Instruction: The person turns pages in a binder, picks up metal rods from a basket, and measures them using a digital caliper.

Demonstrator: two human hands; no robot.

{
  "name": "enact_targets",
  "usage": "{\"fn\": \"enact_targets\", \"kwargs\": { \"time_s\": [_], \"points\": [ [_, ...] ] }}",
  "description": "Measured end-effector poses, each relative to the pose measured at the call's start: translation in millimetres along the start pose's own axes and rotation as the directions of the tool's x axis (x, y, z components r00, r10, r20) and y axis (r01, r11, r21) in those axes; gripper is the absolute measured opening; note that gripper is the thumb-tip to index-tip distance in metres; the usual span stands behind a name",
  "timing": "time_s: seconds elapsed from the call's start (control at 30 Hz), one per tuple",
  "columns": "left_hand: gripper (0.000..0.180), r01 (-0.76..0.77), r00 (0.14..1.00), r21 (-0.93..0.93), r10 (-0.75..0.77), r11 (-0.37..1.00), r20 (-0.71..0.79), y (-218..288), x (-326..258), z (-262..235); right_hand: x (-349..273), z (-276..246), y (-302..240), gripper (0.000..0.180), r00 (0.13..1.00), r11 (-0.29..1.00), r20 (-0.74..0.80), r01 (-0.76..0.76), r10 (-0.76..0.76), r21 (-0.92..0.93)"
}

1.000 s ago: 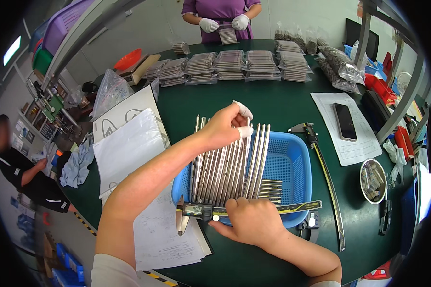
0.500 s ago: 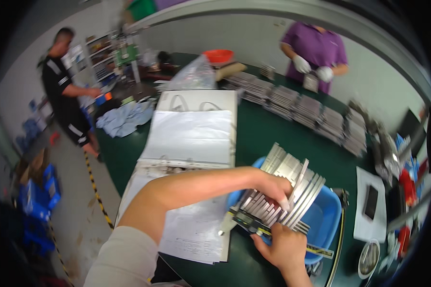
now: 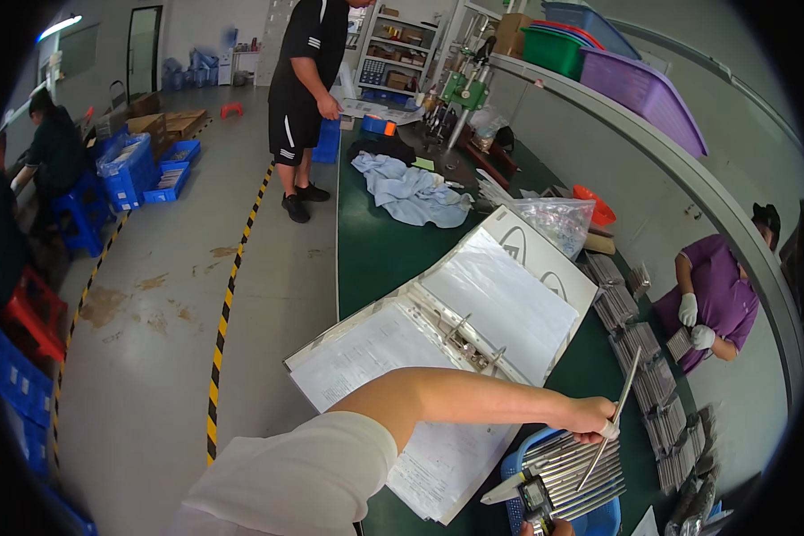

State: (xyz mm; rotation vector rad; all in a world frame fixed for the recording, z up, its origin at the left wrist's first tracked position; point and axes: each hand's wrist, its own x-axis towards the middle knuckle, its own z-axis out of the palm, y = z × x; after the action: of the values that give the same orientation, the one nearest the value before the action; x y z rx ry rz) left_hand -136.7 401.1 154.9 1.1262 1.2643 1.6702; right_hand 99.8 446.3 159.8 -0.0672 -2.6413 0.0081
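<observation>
Grey flr (image 3: 281,313) ran well L of blue basket (image 3: 608,519); green bench (image 3: 377,272) under it, prob. hard, smooth. Binder (image 3: 509,308) lay open just L of it. R hand (image 3: 559,528), mostly cut off, gripped caliper (image 3: 535,497) at its edge. L hand (image 3: 591,418) pinched metal rod (image 3: 623,393) nr mid, tilted above basket: prob. stiff, light, slick; best held mid-length.

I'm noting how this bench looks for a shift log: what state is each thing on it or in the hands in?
Metal rod: held at a slant in the left hand
Caliper: in the right hand, partly cut off; jaw opening unclear
Blue basket: holding rods
Remaining rods: lying side by side
Ring binder: open, papers inside
Light-blue cloth: crumpled
</observation>
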Motion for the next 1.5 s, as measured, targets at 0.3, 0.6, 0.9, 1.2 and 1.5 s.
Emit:
{"fn": "enact_targets", "kwargs": {
  "time_s": [0.3, 0.6, 0.9, 1.2, 1.5],
  "points": [
    [0.019, -0.137, 0.984, -0.345, 0.086, 0.929, -0.159, -7, -40, 13, 19, -27, -22, 0.038, 0.987, 0.989, -0.139, 0.100, -0.084, 0.111],
    [0.026, -0.133, 0.989, -0.530, 0.082, 0.837, -0.119, -17, -19, 21, 52, -23, -44, 0.041, 0.941, 0.961, -0.256, 0.255, -0.222, 0.103],
    [0.021, -0.061, 0.998, -0.561, 0.065, 0.825, -0.012, -2, -34, 3, 63, -12, -41, 0.044, 0.920, 0.944, -0.266, 0.319, -0.286, 0.088],
    [0.022, -0.019, 0.996, -0.477, 0.060, 0.879, 0.069, 4, -37, 11, 61, -14, -34, 0.042, 0.945, 0.940, -0.201, 0.292, -0.257, 0.175],
    [0.020, 0.036, 0.997, -0.388, -0.007, 0.921, 0.077, 10, -45, 0, 60, -16, -29, 0.042, 0.931, 0.937, -0.218, 0.326, -0.294, 0.128]
  ]
}}
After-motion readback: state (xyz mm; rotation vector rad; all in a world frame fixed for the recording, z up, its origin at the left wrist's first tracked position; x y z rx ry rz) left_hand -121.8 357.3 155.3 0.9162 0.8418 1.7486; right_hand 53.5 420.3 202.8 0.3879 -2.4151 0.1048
